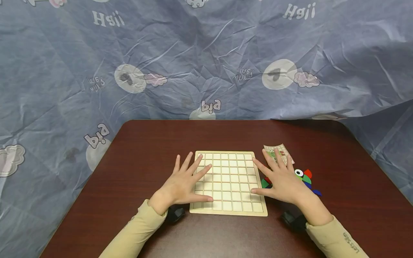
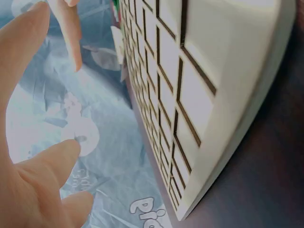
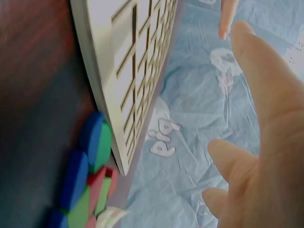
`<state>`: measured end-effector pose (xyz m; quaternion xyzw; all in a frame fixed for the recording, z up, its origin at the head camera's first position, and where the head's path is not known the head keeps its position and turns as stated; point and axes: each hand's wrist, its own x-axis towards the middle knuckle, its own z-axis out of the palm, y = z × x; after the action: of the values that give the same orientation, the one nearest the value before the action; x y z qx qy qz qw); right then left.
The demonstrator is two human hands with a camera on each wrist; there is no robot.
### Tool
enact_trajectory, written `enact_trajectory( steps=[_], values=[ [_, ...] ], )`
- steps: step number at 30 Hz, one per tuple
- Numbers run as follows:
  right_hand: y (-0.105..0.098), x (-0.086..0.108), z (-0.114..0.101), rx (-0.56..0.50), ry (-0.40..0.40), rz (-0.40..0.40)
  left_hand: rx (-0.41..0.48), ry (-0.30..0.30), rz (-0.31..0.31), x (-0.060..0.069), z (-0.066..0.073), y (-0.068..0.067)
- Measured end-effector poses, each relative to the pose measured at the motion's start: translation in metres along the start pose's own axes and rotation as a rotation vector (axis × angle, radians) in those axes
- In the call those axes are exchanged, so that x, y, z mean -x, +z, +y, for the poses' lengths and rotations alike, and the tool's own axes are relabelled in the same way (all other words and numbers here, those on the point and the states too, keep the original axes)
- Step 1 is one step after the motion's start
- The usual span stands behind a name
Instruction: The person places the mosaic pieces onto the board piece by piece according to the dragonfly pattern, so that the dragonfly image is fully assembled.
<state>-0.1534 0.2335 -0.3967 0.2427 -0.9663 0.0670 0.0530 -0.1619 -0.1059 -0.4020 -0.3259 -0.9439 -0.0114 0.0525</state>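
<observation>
On the worktop we see the grid board lying flat; we judge it stiff, rather light, best taken by both side edges. Left hand and right hand have fingers wide apart, holding nothing. Coloured pieces lie near the right hand.

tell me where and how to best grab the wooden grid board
Probably by the left and right edges of the grid board, left hand and right hand coming from either side: it is broad, thin and lies flat on the table. On the right, favour the near corner, since coloured pieces sit close beside that edge farther back.
</observation>
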Motion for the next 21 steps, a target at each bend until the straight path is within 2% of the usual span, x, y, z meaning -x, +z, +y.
enact_trajectory(
  steps=[5,8,15,21],
  values=[
    [-0.006,0.002,0.009,-0.029,0.024,0.014,0.050,0.006,0.003,0.001,-0.001,-0.003],
    [-0.011,0.004,0.014,-0.053,0.058,-0.005,0.098,0.018,0.010,0.003,-0.002,-0.006],
    [-0.019,0.008,0.032,-0.162,0.140,-0.075,0.275,0.055,0.009,0.009,-0.008,-0.013],
    [-0.016,0.014,0.054,-0.268,0.192,-0.083,0.433,0.084,-0.012,0.015,-0.014,-0.008]
  ],
)
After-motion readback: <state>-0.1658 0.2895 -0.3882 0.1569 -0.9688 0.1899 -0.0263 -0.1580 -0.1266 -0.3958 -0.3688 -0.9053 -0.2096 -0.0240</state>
